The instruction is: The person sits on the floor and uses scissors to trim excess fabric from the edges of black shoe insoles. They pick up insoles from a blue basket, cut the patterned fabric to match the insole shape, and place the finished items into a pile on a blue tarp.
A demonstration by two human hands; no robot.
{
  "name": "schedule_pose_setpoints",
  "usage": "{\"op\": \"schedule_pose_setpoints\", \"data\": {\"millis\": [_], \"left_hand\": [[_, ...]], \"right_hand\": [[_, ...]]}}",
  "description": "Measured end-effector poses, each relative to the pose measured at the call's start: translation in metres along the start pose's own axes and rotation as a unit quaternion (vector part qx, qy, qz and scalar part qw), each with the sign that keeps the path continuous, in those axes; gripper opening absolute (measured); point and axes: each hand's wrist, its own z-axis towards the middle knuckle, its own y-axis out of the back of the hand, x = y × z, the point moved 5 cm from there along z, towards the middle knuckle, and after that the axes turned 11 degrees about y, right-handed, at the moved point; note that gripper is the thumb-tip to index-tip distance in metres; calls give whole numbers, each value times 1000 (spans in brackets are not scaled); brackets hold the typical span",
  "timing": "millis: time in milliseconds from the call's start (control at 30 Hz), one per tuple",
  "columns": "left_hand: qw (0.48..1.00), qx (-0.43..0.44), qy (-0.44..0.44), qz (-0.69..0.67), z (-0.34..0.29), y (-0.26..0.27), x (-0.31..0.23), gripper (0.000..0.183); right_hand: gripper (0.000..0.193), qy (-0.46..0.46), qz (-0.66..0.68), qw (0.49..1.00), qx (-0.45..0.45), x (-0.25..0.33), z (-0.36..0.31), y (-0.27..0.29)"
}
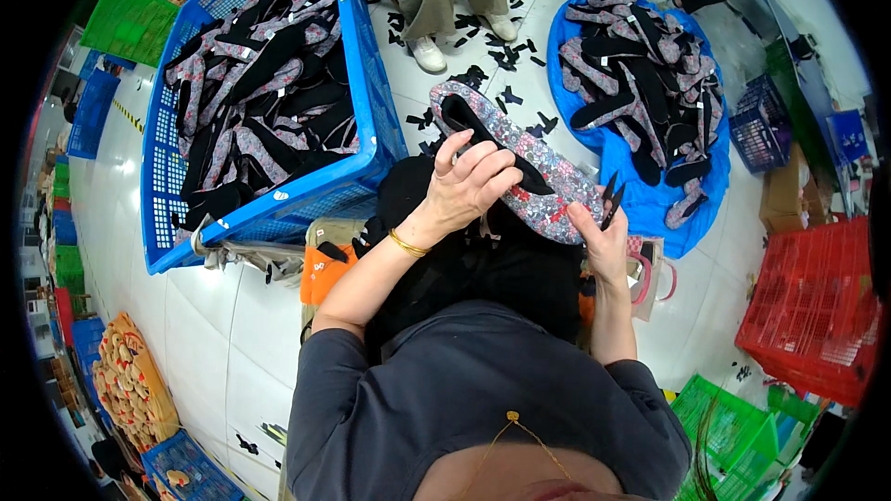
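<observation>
A grey floral fabric slipper (566,173) with a black-lined opening is held slantwise above my lap. My left hand (471,178) is closed at the slipper's opening, its fingers bent over the near edge; what the fingertips do inside is partly hidden. At the slipper's lower right end, my right hand (605,239) grips it with the thumb on the floral fabric. That same hand also holds small black thread snips (612,200), blades pointing up beside the slipper.
Left stands a blue crate (376,116) heaped with floral and black slippers (260,83). More slippers (640,74) lie on a blue sheet (691,234) at right. Black scraps (506,57) litter the floor near another person's shoes (428,55). Red crates (807,311) stand far right.
</observation>
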Motion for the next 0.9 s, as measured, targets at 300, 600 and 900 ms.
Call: {"op": "schedule_pose_setpoints", "data": {"millis": [300, 600, 900], "left_hand": [[964, 128, 231, -44, -2, 29, 32, 35], [406, -26, 522, -750, -34, 0, 61, 9], [542, 23, 494, -680, -36, 26, 82, 14]], "right_hand": [[28, 124, -174, 977, -6, -4, -4, 3], [31, 203, -286, 932, 93, 2, -3, -26], [28, 132, -207, 960, 136, -12, 14, -40]]}}
